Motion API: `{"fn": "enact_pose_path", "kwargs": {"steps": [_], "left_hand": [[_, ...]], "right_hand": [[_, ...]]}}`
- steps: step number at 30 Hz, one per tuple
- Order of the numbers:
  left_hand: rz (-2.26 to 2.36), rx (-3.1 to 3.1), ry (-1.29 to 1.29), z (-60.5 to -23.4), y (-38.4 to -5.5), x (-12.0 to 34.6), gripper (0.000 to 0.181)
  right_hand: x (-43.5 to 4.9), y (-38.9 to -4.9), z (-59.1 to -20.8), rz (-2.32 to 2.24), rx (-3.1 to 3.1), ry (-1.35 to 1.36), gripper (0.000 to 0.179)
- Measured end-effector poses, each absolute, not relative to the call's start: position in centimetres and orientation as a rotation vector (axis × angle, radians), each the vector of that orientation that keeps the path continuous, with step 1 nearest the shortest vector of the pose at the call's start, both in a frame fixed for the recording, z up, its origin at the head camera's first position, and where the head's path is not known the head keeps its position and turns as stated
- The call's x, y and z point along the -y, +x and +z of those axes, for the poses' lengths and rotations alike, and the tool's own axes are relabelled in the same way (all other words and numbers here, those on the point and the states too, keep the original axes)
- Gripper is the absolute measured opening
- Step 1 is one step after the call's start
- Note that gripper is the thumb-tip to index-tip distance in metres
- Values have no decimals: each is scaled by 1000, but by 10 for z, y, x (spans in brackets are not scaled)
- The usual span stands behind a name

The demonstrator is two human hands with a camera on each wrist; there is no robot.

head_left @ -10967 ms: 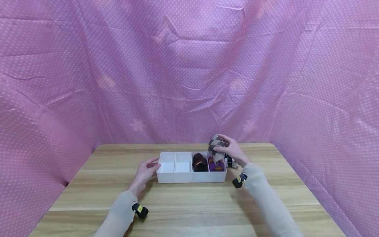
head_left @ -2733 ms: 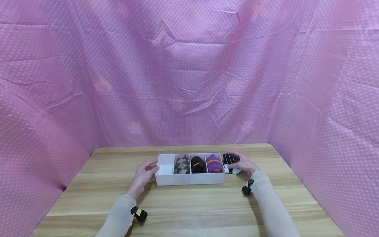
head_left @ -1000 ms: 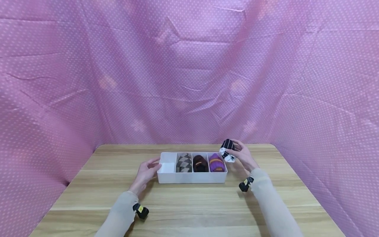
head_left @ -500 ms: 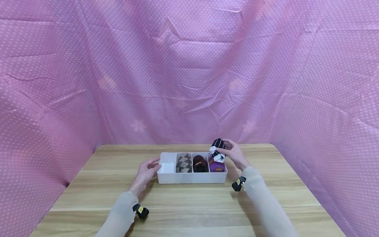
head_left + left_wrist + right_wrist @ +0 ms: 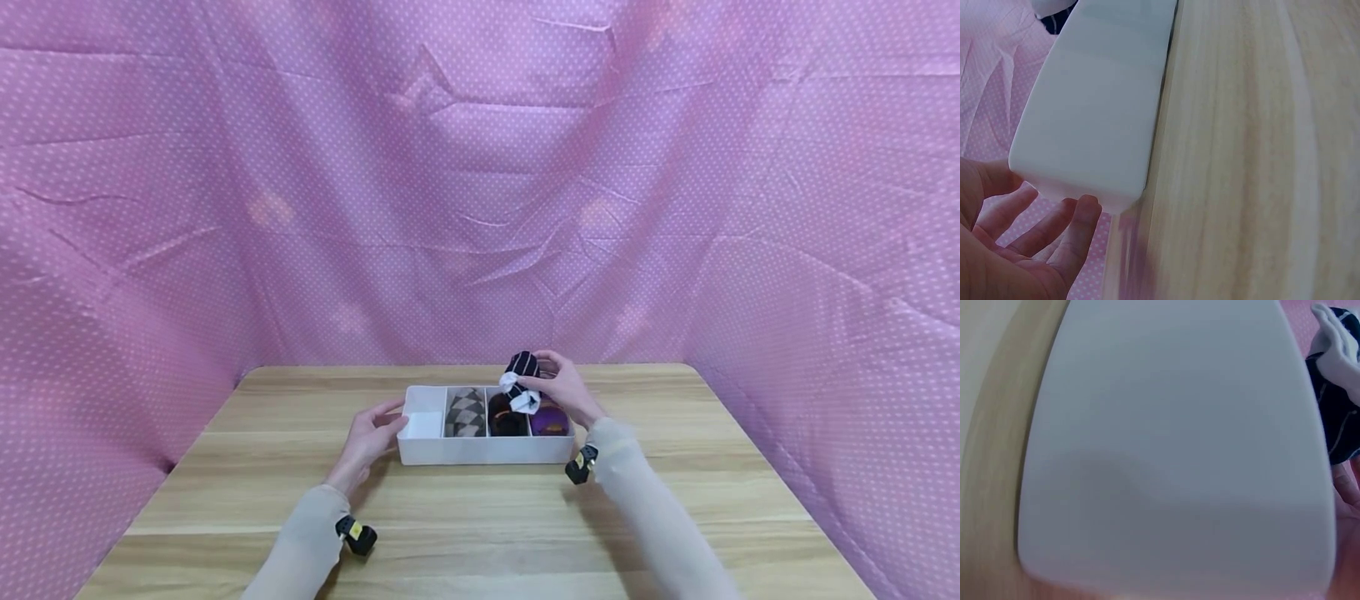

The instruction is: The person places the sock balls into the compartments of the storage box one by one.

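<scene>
A white divided storage box (image 5: 486,452) stands on the table. My left hand (image 5: 366,440) holds its left end; in the left wrist view the thumb reaches over the rim and bent fingers (image 5: 1082,228) touch the outer end wall. Above the box my right hand (image 5: 564,390) pinches a rolled black sock with thin white stripes and a white cuff (image 5: 522,367). It hangs over the dark brown rolled sock (image 5: 506,425), partly covering it. The purple rolled sock (image 5: 550,422) sits in the rightmost compartment, the argyle one (image 5: 465,414) left of the brown. The leftmost compartment (image 5: 425,423) holds nothing.
The box rests on a light wooden table (image 5: 465,533). A pink dotted curtain (image 5: 480,208) rises behind the table and along its sides. Small black cameras sit at both wrists.
My right hand has picked the striped sock up from the table right of the box and carried it left across the purple sock. Earlier, the argyle sock went into its compartment. The left hand stays put.
</scene>
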State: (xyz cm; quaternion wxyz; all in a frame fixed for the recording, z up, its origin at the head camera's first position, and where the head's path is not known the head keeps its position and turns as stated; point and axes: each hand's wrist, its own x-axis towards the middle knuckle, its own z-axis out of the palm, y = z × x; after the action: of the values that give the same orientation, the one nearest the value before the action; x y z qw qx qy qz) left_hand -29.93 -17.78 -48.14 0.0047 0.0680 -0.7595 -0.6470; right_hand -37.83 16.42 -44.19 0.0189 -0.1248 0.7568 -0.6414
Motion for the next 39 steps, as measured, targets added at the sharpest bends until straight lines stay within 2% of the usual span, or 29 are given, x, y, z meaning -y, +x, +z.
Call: {"fn": "enact_pose_path", "kwargs": {"steps": [11, 19, 24, 39], "left_hand": [[-2026, 2394, 216, -482, -299, 176, 47], [-2017, 2389, 231, -482, -298, 175, 47], [-2003, 2405, 243, -480, -297, 175, 48], [-2031, 2433, 193, -483, -317, 188, 48]], "right_hand": [[-130, -376, -440, -1946, -2361, -460, 54], [-109, -373, -437, -1930, -2321, -525, 64], [-98, -371, -436, -1921, -2293, -537, 59], [-64, -386, -445, -1838, -2396, -518, 62]]}}
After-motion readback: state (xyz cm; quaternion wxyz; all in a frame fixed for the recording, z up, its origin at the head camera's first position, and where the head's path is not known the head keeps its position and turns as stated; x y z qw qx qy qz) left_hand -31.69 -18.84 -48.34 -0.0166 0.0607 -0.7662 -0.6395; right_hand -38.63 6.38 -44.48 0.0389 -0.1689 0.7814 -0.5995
